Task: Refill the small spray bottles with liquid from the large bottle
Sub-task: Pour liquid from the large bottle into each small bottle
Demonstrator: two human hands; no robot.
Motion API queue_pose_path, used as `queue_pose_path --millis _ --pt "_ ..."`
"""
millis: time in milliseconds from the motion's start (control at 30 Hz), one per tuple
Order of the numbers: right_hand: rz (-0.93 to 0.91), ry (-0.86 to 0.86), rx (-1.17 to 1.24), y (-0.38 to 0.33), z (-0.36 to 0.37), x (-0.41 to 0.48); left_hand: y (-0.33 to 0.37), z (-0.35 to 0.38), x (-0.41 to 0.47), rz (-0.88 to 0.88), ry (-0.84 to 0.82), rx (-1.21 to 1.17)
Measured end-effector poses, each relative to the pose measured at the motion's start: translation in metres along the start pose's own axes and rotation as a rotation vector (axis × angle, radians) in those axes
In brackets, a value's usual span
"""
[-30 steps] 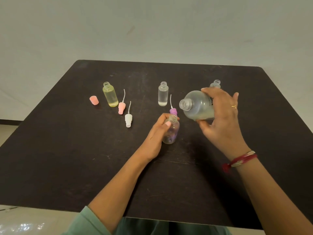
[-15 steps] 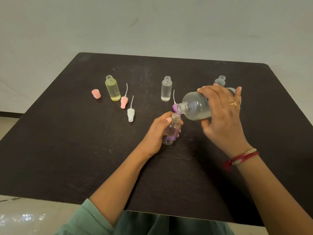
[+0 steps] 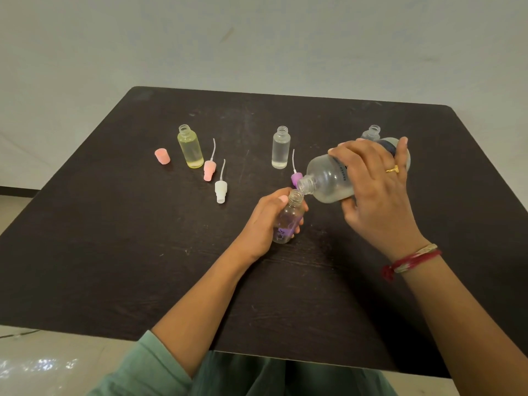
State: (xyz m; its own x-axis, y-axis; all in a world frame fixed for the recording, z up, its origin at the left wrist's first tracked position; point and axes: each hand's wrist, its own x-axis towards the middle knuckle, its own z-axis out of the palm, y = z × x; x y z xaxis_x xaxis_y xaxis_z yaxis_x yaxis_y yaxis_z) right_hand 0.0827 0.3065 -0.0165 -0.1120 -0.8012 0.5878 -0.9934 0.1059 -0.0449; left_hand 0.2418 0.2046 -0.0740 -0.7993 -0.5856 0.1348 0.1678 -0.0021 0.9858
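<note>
Near edge: bare dark table from here up to the hands; both forearms cross it.
Left hand: mid-table, fingers curled around the purple-tinted small bottle, which tilts right with its mouth open.
Right hand: grips the large bottle from above, tipped left, neck at the small bottle's mouth; clear liquid lies along its lower side.
Spray heads: three, lying down: white, pink, purple.
Cap: one, pink, towards the left edge.
Small bottles: four; the other three stand open farther back: yellow, clear, grey; their fill levels are unclear.
Far edge: open table behind them.
</note>
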Motion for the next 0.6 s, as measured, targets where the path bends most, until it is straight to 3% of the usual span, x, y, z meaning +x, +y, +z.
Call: queue_pose_path --millis 600 --pt "-0.089 0.003 -0.121 0.003 -0.0065 0.0059 0.0003 -0.0012 0.0009 -0.053 -0.011 0.031"
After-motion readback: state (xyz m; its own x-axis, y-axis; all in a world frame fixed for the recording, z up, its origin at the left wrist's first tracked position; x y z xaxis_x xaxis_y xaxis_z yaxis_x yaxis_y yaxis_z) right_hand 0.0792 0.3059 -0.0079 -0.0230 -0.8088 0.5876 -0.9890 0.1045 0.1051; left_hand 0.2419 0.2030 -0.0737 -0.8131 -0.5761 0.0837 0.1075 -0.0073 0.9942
